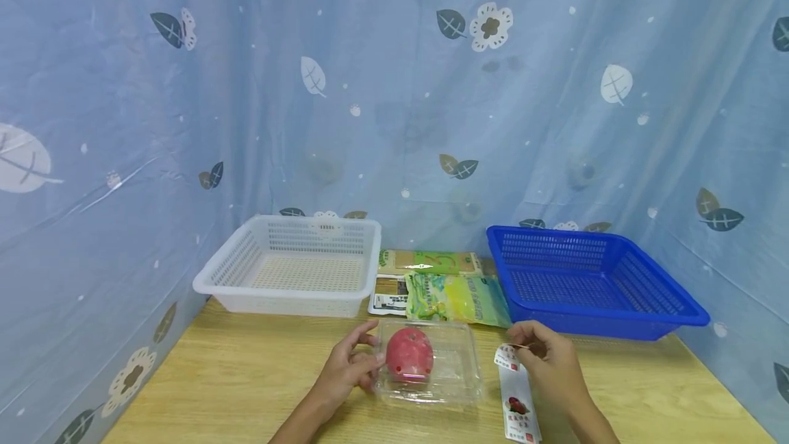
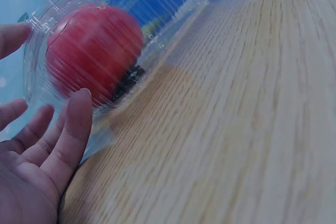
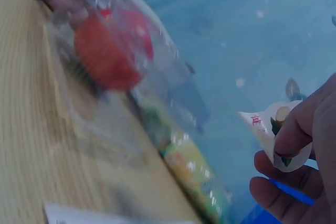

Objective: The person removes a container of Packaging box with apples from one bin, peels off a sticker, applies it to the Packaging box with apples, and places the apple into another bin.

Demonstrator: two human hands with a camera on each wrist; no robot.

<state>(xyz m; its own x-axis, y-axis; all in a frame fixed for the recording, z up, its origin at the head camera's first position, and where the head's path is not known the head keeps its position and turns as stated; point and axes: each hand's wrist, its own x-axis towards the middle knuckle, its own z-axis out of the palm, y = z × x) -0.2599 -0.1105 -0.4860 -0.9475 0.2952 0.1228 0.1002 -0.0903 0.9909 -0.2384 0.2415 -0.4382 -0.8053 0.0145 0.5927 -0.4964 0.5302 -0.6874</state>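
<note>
A clear plastic lidded box (image 1: 457,362) sits on the table with a round red fruit (image 1: 409,353) inside. At the box's left side is my left hand (image 1: 351,363), its loosely bent fingers touching the plastic. In the left wrist view, one fingertip (image 2: 80,100) overlaps the box wall in front of the fruit (image 2: 94,51). My right hand (image 1: 551,365) is raised right of the box, pinching a white sticker label (image 3: 286,137) with a printed picture between thumb and finger. Below that hand lies a strip of labels (image 1: 516,396) with red print.
A white plastic basket (image 1: 286,301) stands at the back left, a blue basket (image 1: 607,317) at the back right. Between them lie a green-yellow packet (image 1: 456,299), a white-edged packet (image 1: 388,294) and a tan-green packet (image 1: 428,262). A blue patterned curtain (image 1: 394,122) hangs behind.
</note>
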